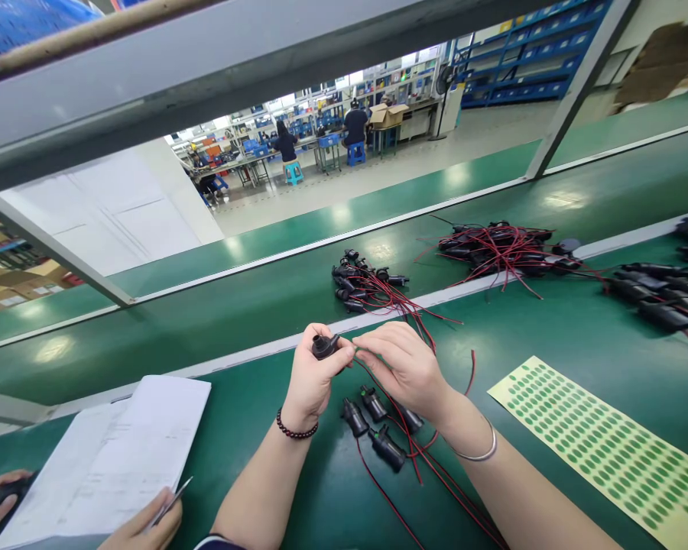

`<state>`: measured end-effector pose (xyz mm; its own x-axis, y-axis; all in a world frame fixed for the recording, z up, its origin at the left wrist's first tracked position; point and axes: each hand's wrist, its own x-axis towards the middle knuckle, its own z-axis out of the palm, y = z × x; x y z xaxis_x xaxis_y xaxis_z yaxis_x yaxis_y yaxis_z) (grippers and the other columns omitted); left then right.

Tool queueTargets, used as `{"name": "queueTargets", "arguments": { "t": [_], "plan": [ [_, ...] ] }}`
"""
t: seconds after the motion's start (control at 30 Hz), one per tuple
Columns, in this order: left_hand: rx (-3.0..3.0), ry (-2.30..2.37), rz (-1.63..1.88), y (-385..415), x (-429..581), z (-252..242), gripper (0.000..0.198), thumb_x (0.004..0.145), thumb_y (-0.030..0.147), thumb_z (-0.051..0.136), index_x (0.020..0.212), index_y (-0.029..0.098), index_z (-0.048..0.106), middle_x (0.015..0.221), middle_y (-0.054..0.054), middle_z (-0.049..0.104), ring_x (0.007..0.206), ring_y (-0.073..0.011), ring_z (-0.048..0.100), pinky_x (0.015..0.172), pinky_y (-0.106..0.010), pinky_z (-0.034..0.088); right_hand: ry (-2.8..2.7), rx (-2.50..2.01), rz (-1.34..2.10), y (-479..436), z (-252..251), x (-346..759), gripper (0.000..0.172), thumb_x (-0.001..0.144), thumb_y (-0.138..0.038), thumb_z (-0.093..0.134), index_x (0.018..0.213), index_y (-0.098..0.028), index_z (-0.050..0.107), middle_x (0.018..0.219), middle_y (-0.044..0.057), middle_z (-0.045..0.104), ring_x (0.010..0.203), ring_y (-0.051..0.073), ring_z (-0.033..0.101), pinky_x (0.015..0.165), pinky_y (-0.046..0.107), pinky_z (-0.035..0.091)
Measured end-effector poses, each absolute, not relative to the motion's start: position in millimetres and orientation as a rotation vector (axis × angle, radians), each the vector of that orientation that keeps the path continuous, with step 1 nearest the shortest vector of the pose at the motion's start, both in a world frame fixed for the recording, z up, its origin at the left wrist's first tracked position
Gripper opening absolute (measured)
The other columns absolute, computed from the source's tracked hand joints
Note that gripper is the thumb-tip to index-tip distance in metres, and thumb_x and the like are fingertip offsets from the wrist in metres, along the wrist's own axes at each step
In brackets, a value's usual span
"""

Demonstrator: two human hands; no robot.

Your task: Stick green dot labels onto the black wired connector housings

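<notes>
A person's two hands are working close together over a green bench top [550, 336]. The left hand [313, 378] is gripping a small black plug [324, 346], holding it up just above the bench. The right hand [404, 367] is pinching its thumb and forefinger together right against the plug, seemingly on the red and black lead [421, 451] that is trailing back under that wrist.

The lead is probably the weak point. It is running through a cluster of four loose plugs [378, 424] lying just below the hands, so a pull could snag them, drag them along, or strain the wire where it enters the plug. The plug is also small, and a slack grip could be letting it slip.

Just beyond the hands, a tangled pile of wired plugs [361, 286] is lying. A second pile [504, 248] is sitting further out to the right, with larger black parts [659, 298] past it. A sheet of green stickers [602, 451] is lying right of the right hand. Left of the left hand, another person's hand [149, 527] is resting by a sheet of paper [115, 458].

No container is sitting near the hands. Far beyond them, an open cardboard box [387, 114] is standing on a table and blue bins [527, 53] are filling shelves. I cannot tell what they hold.
</notes>
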<state>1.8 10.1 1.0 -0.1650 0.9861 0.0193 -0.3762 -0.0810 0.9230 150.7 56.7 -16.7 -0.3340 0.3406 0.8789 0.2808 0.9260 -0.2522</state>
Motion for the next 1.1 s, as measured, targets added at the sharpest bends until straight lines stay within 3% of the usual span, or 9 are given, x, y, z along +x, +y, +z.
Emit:
{"name": "queueTargets", "arguments": {
  "t": [0.33, 0.73, 0.93, 1.1],
  "plan": [
    [0.806, 1.006, 1.523, 10.3, 5.2, 2.2, 0.047, 0.059, 0.027, 0.084, 0.079, 0.021, 0.041, 0.062, 0.008, 0.061, 0.054, -0.0069, 0.055, 0.057, -0.021, 0.042, -1.897, -0.47, 0.057, 54.0, -15.4, 148.4, 0.009, 0.089, -0.014, 0.061, 0.093, -0.021, 0.064, 0.081, 0.004, 0.074, 0.072, 0.017, 0.066, 0.07, 0.034, 0.051],
    [0.796, 1.03, 1.547, 12.3, 8.1, 0.4, 0.045, 0.06, 0.025, 0.082, 0.079, 0.021, 0.041, 0.059, 0.009, 0.06, 0.052, -0.0063, 0.054, 0.057, -0.02, 0.041, -1.939, -0.429, -0.144, 60.0, -20.9, 151.9, 0.02, 0.086, -0.009, 0.062, 0.101, -0.022, 0.065, 0.084, 0.003, 0.077, 0.07, 0.016, 0.068, 0.072, 0.035, 0.048],
    [0.846, 0.981, 1.429, 12.8, 1.6, -0.6, 0.048, 0.06, 0.026, 0.084, 0.081, 0.021, 0.041, 0.076, 0.002, 0.071, 0.052, -0.0071, 0.057, 0.057, -0.022, 0.043, -1.914, -0.483, -0.126, 61.4, -15.3, 154.6, 0.016, 0.083, -0.008, 0.063, 0.092, -0.021, 0.06, 0.077, 0.002, 0.073, 0.067, 0.016, 0.065, 0.069, 0.033, 0.047],
    [0.955, 1.017, 1.412, 13.0, 7.8, -5.0, 0.044, 0.063, 0.027, 0.082, 0.08, 0.02, 0.042, 0.086, -0.003, 0.073, 0.056, -0.008, 0.058, 0.063, -0.026, 0.047, -1.739, -0.593, 0.009, 67.5, -23.8, 163.1, 0.013, 0.09, -0.012, 0.046, 0.084, -0.022, 0.051, 0.07, 0.003, 0.059, 0.064, 0.017, 0.057, 0.06, 0.033, 0.047]
  ]
}}
